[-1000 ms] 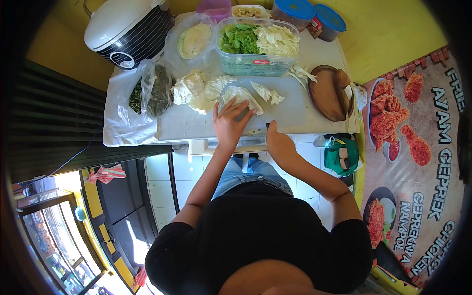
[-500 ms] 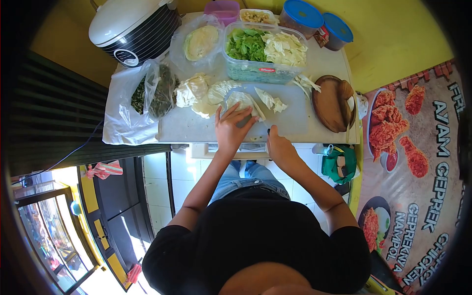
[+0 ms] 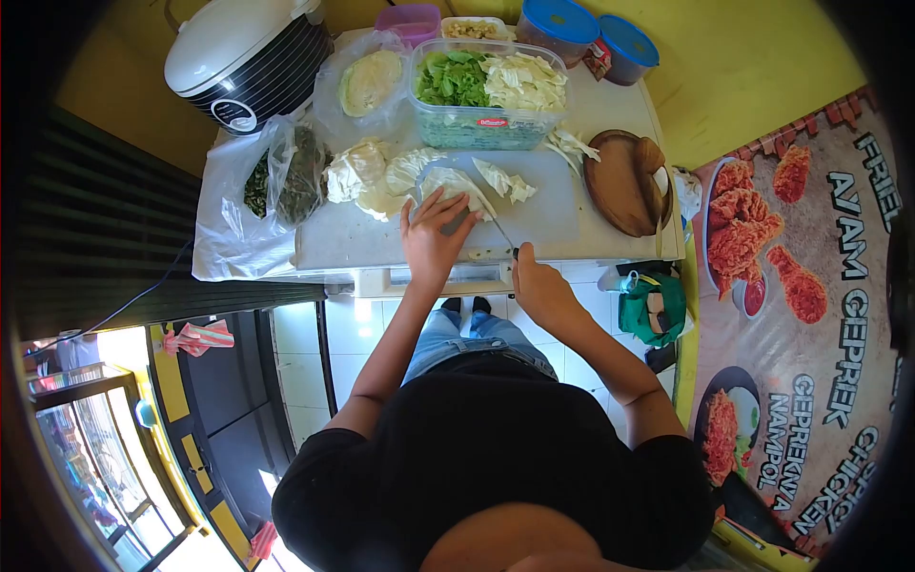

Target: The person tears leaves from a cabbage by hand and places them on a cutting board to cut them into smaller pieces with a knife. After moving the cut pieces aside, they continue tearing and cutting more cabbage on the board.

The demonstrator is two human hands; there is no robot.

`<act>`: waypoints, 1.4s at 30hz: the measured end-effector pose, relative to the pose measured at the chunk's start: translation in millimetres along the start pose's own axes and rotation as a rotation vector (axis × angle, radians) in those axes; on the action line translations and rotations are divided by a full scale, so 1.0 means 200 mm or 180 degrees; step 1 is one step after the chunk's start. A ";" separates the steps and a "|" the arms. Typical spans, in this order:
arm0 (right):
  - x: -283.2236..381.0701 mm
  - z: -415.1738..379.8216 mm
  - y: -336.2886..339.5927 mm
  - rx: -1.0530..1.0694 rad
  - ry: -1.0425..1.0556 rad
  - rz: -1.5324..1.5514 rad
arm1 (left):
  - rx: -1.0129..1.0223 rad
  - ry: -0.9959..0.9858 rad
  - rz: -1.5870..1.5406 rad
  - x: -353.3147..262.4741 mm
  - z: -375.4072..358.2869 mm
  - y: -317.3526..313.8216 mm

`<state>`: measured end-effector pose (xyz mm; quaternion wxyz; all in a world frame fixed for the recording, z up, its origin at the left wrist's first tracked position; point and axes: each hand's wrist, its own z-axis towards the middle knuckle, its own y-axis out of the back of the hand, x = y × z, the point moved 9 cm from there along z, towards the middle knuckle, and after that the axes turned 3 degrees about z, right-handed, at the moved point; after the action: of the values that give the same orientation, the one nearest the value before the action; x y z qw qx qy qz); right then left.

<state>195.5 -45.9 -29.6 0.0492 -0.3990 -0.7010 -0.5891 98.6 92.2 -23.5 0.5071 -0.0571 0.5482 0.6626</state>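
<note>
My left hand [image 3: 437, 234] lies with its fingers spread on a piece of cabbage [image 3: 457, 185] on the pale cutting board [image 3: 553, 205]. My right hand [image 3: 539, 282] is closed round the black handle of a knife [image 3: 502, 232], whose blade points up and left to the right edge of that cabbage. Cut cabbage pieces [image 3: 505, 182] lie just right of the blade. More cabbage leaves [image 3: 357, 172] are at the left side of the board. Behind it stands a clear plastic box [image 3: 481, 129] holding chopped greens and shredded cabbage.
On the right of the table [image 3: 324, 250] is a brown wooden mortar [image 3: 615, 191] with a pestle. A plastic bag of dark leaves [image 3: 303, 176], a rice cooker [image 3: 250, 62] and a bagged cabbage half [image 3: 370, 84] are at the left. Blue-lidded tubs [image 3: 562, 27] stand at the back.
The whole view has shifted, so the table items appear slightly further left. The knife blade now shows more clearly beside the cabbage. Both hands keep nearly the same pose.
</note>
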 end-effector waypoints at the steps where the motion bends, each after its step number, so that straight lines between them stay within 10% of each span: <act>1: 0.00 0.00 -0.01 0.0025 -0.0016 -0.0061 | 0.0012 0.0001 0.0014 0.00 0.00 0.00; 42: -0.10 -0.02 -0.07 0.0158 -0.0225 0.0091 | 0.0066 0.0104 0.0027 0.01 0.01 0.01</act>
<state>200.0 -58.9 -49.9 0.0426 -0.4281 -0.7109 -0.5564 98.3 95.5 -22.8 0.4958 -0.0603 0.5635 0.6580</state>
